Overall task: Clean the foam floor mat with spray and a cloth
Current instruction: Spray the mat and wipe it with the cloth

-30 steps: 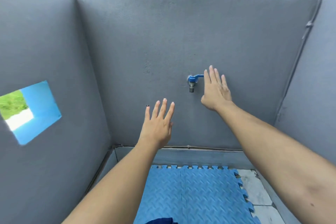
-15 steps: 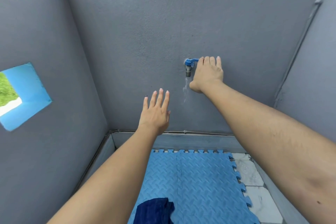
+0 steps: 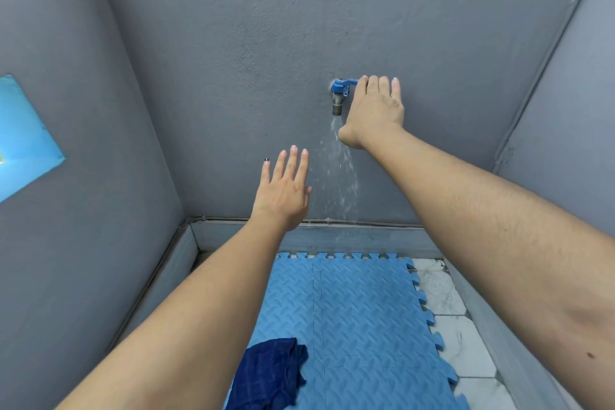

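A blue foam floor mat (image 3: 359, 319) of interlocking tiles lies on the floor below me. A crumpled dark blue cloth (image 3: 269, 373) rests on its near left part. My right hand (image 3: 374, 110) is on the blue lever of a wall tap (image 3: 339, 93), fingers curled over the handle. Water streams from the spout down the wall. My left hand (image 3: 284, 190) hovers flat with fingers apart, just left of the falling water, holding nothing. No spray bottle is in view.
Grey walls enclose the corner on the left, front and right. A thin pipe (image 3: 366, 222) runs along the base of the front wall. White marble tiles (image 3: 449, 309) show right of the mat. A blue-framed opening (image 3: 23, 136) is in the left wall.
My right hand moved onto the tap lever and the water flow grew from a trickle to a stream. My view tilted down, so more of the mat and the cloth show.
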`<state>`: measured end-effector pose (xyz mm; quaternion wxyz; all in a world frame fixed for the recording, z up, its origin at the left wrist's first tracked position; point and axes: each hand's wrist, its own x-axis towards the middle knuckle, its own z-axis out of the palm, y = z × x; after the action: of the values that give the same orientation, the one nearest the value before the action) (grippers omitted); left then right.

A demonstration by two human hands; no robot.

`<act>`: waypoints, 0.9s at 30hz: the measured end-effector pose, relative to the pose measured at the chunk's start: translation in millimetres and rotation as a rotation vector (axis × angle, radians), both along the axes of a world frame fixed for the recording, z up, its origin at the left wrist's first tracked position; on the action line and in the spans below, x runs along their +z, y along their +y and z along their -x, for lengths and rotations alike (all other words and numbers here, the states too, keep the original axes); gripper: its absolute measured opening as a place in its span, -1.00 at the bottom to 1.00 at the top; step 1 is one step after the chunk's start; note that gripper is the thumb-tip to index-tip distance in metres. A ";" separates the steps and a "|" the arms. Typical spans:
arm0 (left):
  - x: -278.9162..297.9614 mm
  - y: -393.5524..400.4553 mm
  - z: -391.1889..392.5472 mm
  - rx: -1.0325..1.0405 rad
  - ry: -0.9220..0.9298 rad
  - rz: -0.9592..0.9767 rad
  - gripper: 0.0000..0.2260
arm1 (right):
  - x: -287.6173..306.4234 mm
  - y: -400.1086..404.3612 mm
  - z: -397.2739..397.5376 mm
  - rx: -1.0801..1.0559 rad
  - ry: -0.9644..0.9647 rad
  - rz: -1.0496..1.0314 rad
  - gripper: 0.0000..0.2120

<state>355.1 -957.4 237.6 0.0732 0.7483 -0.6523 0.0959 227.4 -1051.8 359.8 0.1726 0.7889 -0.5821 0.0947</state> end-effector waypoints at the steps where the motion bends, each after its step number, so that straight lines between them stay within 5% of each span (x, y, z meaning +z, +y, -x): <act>1: -2.7 -0.7 -0.6 0.000 0.001 -0.006 -0.44 | -1.1 -0.5 -0.6 -0.001 0.000 0.007 -0.10; 14: -36.6 -15.1 4.3 -0.030 0.015 0.029 -0.44 | -19.7 -27.4 10.8 -0.019 0.125 0.058 -0.02; 19: -75.6 14.4 -1.0 -0.023 0.090 0.006 -0.43 | -32.1 -25.6 21.8 0.168 -0.213 -0.044 -0.05; 22: -142.6 62.6 -5.7 0.019 0.151 -0.264 -0.30 | -129.2 7.9 57.4 0.268 -0.428 -0.072 -0.12; 25: -232.3 128.8 -11.8 0.047 0.100 -0.600 0.11 | -285.3 62.3 127.4 0.107 -0.423 -0.372 -0.30; 27: -295.6 167.9 -5.4 0.036 0.082 -0.598 -0.08 | -377.0 95.7 180.3 -0.098 -0.303 -0.603 -0.39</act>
<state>360.5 -789.5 -58.0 -0.1256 0.7514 -0.6347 -0.1293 47.1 -956.1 -17.2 -0.1526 0.7525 -0.6402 0.0258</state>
